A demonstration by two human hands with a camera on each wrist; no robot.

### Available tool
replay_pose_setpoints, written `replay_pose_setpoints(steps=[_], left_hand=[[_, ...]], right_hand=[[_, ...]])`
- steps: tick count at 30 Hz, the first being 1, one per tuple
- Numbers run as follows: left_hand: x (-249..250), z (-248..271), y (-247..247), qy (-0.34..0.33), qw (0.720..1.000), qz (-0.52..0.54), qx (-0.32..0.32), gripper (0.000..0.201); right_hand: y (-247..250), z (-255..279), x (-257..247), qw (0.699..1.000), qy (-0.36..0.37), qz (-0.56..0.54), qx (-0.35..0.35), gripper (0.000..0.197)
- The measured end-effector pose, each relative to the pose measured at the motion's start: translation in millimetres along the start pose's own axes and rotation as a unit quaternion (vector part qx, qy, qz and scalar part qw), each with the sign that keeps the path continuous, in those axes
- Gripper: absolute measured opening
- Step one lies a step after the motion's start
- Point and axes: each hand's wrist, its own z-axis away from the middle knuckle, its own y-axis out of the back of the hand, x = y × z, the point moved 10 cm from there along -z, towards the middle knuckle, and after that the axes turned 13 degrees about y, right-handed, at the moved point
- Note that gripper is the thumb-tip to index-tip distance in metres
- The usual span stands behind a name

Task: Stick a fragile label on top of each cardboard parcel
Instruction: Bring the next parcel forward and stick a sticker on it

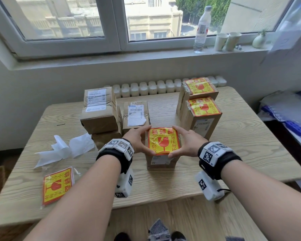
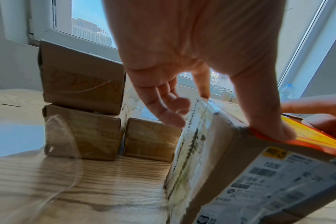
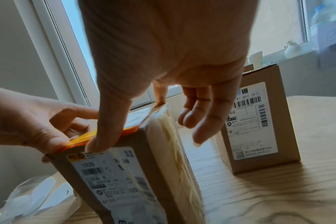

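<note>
Hands frame the fragile label [image 1: 163, 141] atop your near parcel [image 1: 161, 160]: left hand [image 1: 137, 140] and right hand [image 1: 187, 142] spread, thumbs and forefingers pressing opposite edges flat.

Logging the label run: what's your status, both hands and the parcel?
Left hand and right hand pressing the yellow-and-red fragile label onto the brown cardboard parcel, thumbs at the near edge. Label lies flat. Nothing in the way.
</note>
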Motion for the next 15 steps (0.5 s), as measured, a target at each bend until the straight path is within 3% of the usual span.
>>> replay_pose_setpoints(steps=[5,10,15], left_hand=[[2.0,8.0,-12.5,0.04,0.992,0.097,-0.067,0.127],[23.4,6.2,-7.2,0.059,0.971,0.203,-0.107,0.114],[45.3,-0.7,31.2,0.08,0.946,0.312,-0.05,0.087]], right_hand=[[0.0,2.7,-1.6,0.987,0.0,-0.156,0.039,0.124],[25.7,6.9,6.0,0.98,-0.003,-0.18,0.086,0.083],[72.2,0.7,15.4,0.972,-0.012,-0.175,0.154,0.072]])
